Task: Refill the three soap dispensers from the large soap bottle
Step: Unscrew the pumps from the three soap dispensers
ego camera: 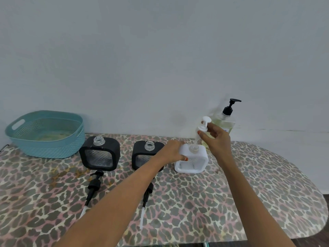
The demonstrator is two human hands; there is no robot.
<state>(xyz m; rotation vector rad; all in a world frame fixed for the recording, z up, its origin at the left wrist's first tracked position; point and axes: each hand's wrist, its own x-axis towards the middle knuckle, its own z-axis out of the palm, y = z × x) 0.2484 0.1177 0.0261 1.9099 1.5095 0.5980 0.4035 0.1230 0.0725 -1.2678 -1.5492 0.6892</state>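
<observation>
Left arm reaches forward across the table (249,184), which wears a leopard-print cloth. Left hand (172,152) grips the upper left shoulder of the white square plastic dispenser (193,161), thumb on its front face. The dispenser stands near the far edge, right of centre.

Right hand (216,138) is raised above it, fingertips pinching the white plastic pump head (203,126). The pump's tube slants down toward the clear threaded neck; the tip is possibly inside, too blurred to tell.

Large clear soap bottle (225,124), yellowish liquid, black pump: far edge, behind the right hand.

Two black square dispensers (99,154) (142,157) stand uncapped to the left, with black pumps (93,186) (147,195) lying before them.

Teal woven-pattern plastic basket (46,134): far left corner.
</observation>
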